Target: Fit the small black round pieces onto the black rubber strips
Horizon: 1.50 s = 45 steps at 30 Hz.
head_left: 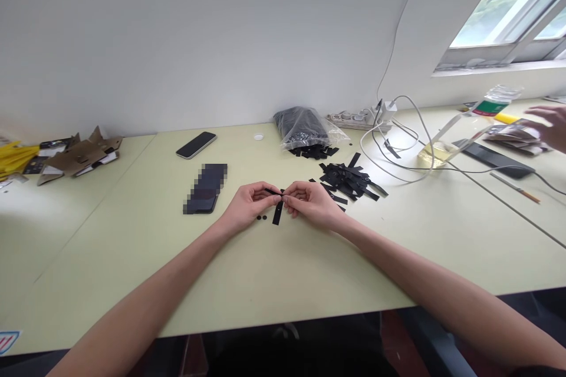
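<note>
My left hand [251, 205] pinches a thin black strip [273, 191] above the middle of the table. The fingertips of my right hand [312, 203] meet it at the strip's right end, also closed. Just below the fingertips is another black strip [277, 213] with a small light dot or hole. Two small black discs [262, 218] lie beside my left fingers. Right of my right hand spreads a loose pile of black strips [349, 177]. Behind that pile, a clear plastic bag [305, 126] full of black pieces spills some onto the table.
Two phones, one silver-edged [197, 145] and one dark [206, 191], lie left. A power strip [360, 121] and looping white cables [424, 129] run at the back right, near a clear bottle [481, 115]. Another person's hand [548, 123] reaches in at right. Flattened cardboard [82, 156] lies far left.
</note>
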Tool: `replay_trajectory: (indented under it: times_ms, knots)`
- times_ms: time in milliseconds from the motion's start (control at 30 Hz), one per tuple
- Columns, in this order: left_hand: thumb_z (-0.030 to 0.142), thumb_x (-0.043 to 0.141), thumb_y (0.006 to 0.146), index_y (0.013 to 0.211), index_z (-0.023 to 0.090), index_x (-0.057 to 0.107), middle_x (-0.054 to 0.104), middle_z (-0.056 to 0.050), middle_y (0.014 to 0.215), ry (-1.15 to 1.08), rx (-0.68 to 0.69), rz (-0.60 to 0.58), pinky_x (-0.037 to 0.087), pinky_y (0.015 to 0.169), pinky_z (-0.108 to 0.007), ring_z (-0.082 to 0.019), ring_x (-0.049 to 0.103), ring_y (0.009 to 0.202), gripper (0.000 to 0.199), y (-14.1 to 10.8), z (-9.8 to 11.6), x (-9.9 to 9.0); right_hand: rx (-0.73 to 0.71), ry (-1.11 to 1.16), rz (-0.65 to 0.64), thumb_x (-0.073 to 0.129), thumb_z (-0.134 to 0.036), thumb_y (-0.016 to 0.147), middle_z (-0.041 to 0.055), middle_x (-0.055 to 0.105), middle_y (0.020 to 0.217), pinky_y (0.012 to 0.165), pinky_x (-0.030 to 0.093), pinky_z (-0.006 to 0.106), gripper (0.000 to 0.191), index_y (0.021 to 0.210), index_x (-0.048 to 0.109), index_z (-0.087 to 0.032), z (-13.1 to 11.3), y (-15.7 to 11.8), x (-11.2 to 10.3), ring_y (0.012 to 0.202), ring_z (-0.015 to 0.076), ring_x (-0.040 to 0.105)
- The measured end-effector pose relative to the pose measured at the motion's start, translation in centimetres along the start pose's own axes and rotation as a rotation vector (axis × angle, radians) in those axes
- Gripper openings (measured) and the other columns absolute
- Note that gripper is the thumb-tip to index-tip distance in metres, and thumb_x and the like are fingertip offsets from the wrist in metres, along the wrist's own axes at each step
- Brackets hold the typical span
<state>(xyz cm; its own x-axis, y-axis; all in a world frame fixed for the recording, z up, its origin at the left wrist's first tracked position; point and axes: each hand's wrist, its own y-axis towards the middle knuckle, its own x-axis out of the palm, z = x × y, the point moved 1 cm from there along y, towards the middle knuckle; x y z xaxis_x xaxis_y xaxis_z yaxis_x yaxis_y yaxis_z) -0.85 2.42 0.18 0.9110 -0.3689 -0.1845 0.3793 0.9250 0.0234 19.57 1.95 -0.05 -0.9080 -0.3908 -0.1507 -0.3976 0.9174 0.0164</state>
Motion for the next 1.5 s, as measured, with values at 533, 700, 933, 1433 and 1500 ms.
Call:
replay_trajectory:
  times_ms: [533,700,933,1433,1500]
  knots:
    - [0.038,0.069,0.089,0.102,0.019,0.072,0.074,-0.006,0.092,0.128,0.059,0.066,0.051,0.069,-0.027,-0.018,0.068,0.083,0.023,-0.4,0.1,0.2,-0.007,0.004,-0.02,0.066,-0.04,0.091,0.0056,0.068,0.078,0.066,0.05,0.028,0.028,0.098,0.073,-0.014,0.0,-0.1,0.1,0.069,0.0138,0.061]
    - [0.039,0.067,0.089,0.101,0.02,0.072,0.074,-0.004,0.091,0.196,0.094,0.076,0.049,0.066,-0.026,-0.017,0.067,0.08,0.023,-0.5,0.4,0.3,-0.024,-0.031,-0.026,0.068,-0.042,0.089,0.0041,0.067,0.077,0.061,0.045,0.027,0.028,0.094,0.073,-0.014,-0.5,-0.2,0.1,0.065,0.0125,0.058]
    - [0.044,0.069,0.088,0.101,0.02,0.07,0.074,-0.005,0.089,0.21,0.08,0.115,0.051,0.072,-0.028,-0.019,0.068,0.083,0.027,-0.3,0.5,0.2,-0.037,-0.012,-0.029,0.066,-0.043,0.09,0.0041,0.065,0.073,0.062,0.046,0.029,0.028,0.089,0.069,-0.015,-0.6,-0.1,-0.3,0.064,0.0139,0.057]
    - [0.044,0.061,0.091,0.1,0.023,0.075,0.074,-0.007,0.102,0.717,0.04,0.082,0.049,0.073,-0.031,-0.023,0.066,0.087,0.027,-0.3,1.5,-4.1,-0.005,-0.163,0.083,0.062,-0.039,0.088,0.0022,0.064,0.069,0.058,0.04,0.028,0.024,0.082,0.067,-0.016,-1.3,-0.2,-0.9,0.06,0.0126,0.054]
    - [0.045,0.06,0.092,0.096,0.024,0.076,0.073,-0.007,0.103,0.739,0.041,0.025,0.05,0.074,-0.032,-0.024,0.066,0.09,0.027,-0.4,1.6,-4.4,-0.003,-0.163,0.084,0.062,-0.039,0.089,0.0028,0.065,0.07,0.058,0.04,0.028,0.024,0.083,0.066,-0.016,-1.1,-0.2,-0.9,0.061,0.013,0.055]
